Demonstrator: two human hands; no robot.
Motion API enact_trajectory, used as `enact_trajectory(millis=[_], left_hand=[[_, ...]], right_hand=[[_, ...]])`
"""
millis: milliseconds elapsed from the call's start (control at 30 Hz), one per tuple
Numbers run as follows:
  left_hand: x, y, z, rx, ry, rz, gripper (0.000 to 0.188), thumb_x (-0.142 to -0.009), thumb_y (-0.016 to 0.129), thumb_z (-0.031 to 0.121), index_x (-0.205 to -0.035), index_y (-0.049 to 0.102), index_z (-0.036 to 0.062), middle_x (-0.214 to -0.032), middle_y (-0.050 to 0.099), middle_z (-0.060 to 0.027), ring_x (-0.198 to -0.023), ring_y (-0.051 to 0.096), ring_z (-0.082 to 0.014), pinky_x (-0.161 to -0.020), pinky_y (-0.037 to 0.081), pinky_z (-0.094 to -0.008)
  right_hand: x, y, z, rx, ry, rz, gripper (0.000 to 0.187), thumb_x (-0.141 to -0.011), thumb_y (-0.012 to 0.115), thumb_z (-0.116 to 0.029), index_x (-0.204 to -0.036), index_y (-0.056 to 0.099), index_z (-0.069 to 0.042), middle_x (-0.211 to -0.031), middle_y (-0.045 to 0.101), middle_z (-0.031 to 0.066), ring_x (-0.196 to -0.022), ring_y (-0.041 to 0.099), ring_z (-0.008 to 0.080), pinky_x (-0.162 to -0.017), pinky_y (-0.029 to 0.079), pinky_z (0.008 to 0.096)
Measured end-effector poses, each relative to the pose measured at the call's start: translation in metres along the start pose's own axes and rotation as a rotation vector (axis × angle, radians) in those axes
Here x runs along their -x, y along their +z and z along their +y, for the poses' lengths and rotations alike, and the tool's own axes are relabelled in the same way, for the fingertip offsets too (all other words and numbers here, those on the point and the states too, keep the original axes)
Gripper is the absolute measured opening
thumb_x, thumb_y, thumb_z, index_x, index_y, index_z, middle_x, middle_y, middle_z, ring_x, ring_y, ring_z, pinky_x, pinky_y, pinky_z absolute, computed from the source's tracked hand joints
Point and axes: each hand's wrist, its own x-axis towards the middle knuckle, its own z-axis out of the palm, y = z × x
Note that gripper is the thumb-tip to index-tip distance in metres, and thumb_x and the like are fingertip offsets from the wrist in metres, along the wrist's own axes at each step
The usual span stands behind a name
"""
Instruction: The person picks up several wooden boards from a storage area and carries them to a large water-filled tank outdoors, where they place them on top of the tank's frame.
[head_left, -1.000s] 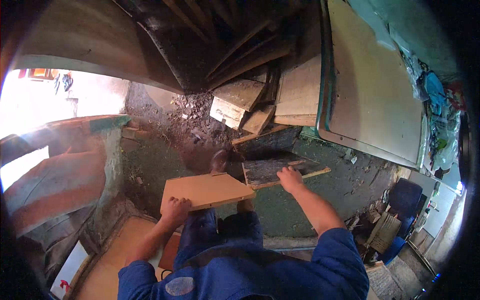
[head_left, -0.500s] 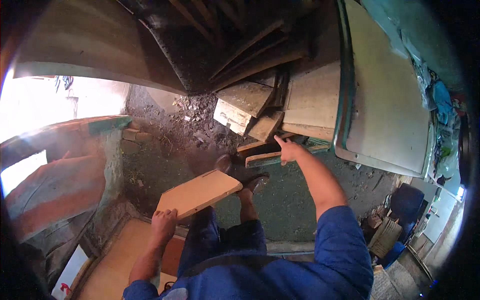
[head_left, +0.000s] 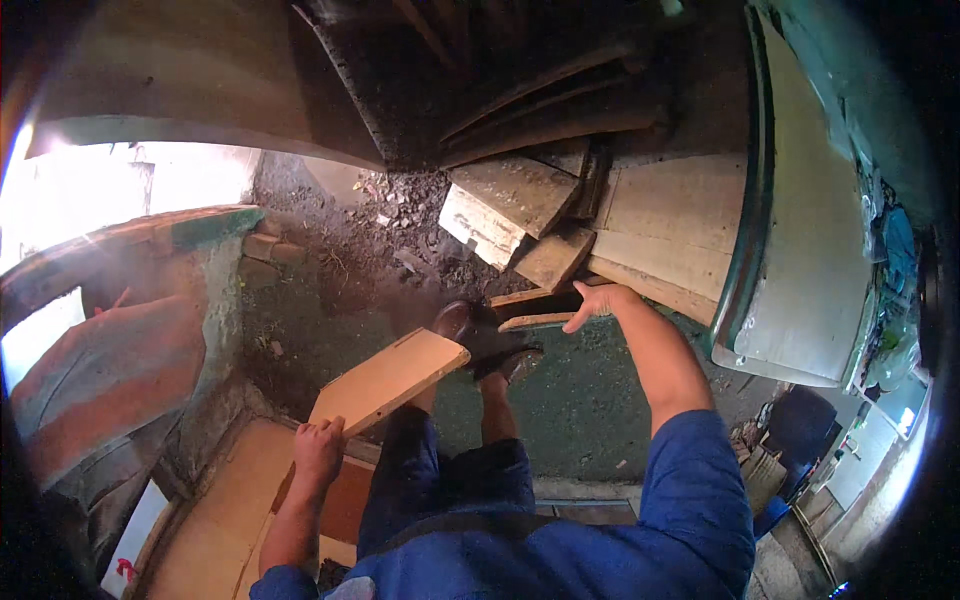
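My left hand (head_left: 320, 450) is closed round the near left corner of a tan flat board (head_left: 390, 378), which is held tilted above my legs. My right hand (head_left: 607, 300) reaches forward with thumb and forefinger spread apart, beside the right end of a narrow wooden plank (head_left: 535, 321). Whether the fingers touch that plank cannot be made out. Just beyond lie a small wooden block-like board (head_left: 555, 258) and a larger weathered board (head_left: 515, 192) with a pale side, leaning in a pile.
A large pale panel with a dark green edge (head_left: 752, 200) stands at the right. Dark boards (head_left: 560, 125) lean at the back. Rubble (head_left: 395, 205) covers the ground ahead. A low wall with a cloth (head_left: 110, 370) over it is at the left. My shoes (head_left: 455, 322) stand near the pile.
My right hand has moved slightly right, and its thumb and forefinger are now spread. The tan board has shifted a little left and turned. The view has shifted, so the pile appears further right.
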Motion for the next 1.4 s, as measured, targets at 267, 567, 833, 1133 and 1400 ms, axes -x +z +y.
enact_trajectory(millis=[267,567,833,1133,1400], left_hand=[[-0.026,0.003,0.004,0.035,0.03,-0.035,0.017,-0.079,0.065,0.019,-0.089,0.057,0.0089,-0.081,0.064,-0.0111,-0.081,0.064,-0.031,-0.077,0.044,-0.0421],[-0.067,0.015,0.023,0.054,0.043,-0.021,0.015,-0.081,0.062,0.021,-0.09,0.058,0.0091,-0.083,0.065,-0.0117,-0.082,0.064,-0.0317,-0.078,0.044,-0.043],[-0.064,0.015,0.034,0.072,0.045,0.105,0.016,-0.079,0.061,0.019,-0.091,0.058,0.0099,-0.081,0.065,-0.011,-0.079,0.065,-0.0312,-0.077,0.045,-0.0428],[-0.052,0.022,0.042,0.071,0.003,0.033,0.024,-0.076,0.063,0.019,-0.098,0.061,0.0104,-0.085,0.065,-0.0108,-0.082,0.065,-0.0305,-0.074,0.045,-0.042],[-0.043,0.037,0.036,0.021,0.011,-0.013,0.021,-0.077,0.063,0.021,-0.093,0.059,0.0094,-0.084,0.065,-0.012,-0.081,0.065,-0.0318,-0.073,0.045,-0.043]], right_hand=[[0.028,0.049,0.005,0.308,-0.258,0.452,0.067,-0.073,0.076,-0.026,-0.134,0.051,-0.01,-0.125,0.059,0.0139,-0.113,0.057,0.0319,-0.094,0.048,0.0446],[0.058,0.161,0.025,0.29,-0.204,0.396,0.05,-0.082,0.053,-0.008,-0.132,0.051,-0.012,-0.134,0.052,0.0169,-0.122,0.05,0.0344,-0.101,0.041,0.0455],[0.08,0.278,-0.016,0.131,-0.158,0.474,0.062,-0.086,0.053,-0.009,-0.145,0.033,-0.012,-0.142,0.04,0.023,-0.131,0.037,0.0452,-0.106,0.028,0.0621],[0.048,0.358,-0.038,0.042,-0.146,0.491,0.065,-0.091,0.052,-0.018,-0.148,0.023,-0.01,-0.146,0.029,0.0231,-0.133,0.031,0.0481,-0.105,0.028,0.0635],[0.035,0.413,-0.004,-0.111,-0.095,0.304,0.087,-0.086,0.063,-0.04,-0.151,0.014,-0.01,-0.151,0.019,0.0265,-0.138,0.021,0.048,-0.109,0.023,0.0603]])
